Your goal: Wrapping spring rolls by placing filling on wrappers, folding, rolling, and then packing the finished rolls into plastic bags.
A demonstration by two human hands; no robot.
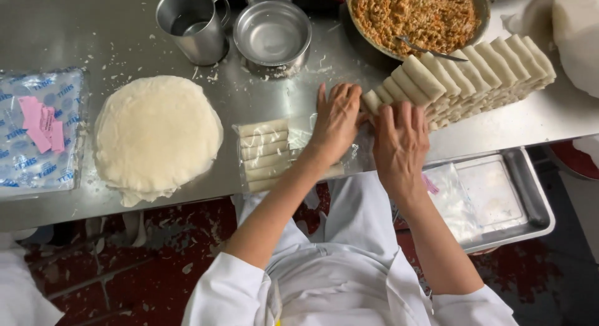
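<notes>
My left hand (336, 121) and my right hand (400, 144) lie side by side, palms down, at the near end of a long stacked row of pale rolled spring rolls (465, 76) on a steel table (81, 33). Both hands' fingers touch the nearest rolls; whether they grip any is hidden. Under my left wrist lies a clear plastic bag (269, 152) holding several rolls laid in a row. A round stack of thin white wrappers (156, 136) sits to the left.
A large pan of orange-brown filling (415, 14) with a spoon stands at the back. A steel mug (192, 23) and steel bowl (272, 34) stand back centre. A packaged wrapper pack (38, 131) lies far left. A steel tray (499, 201) sits below the table's edge at right.
</notes>
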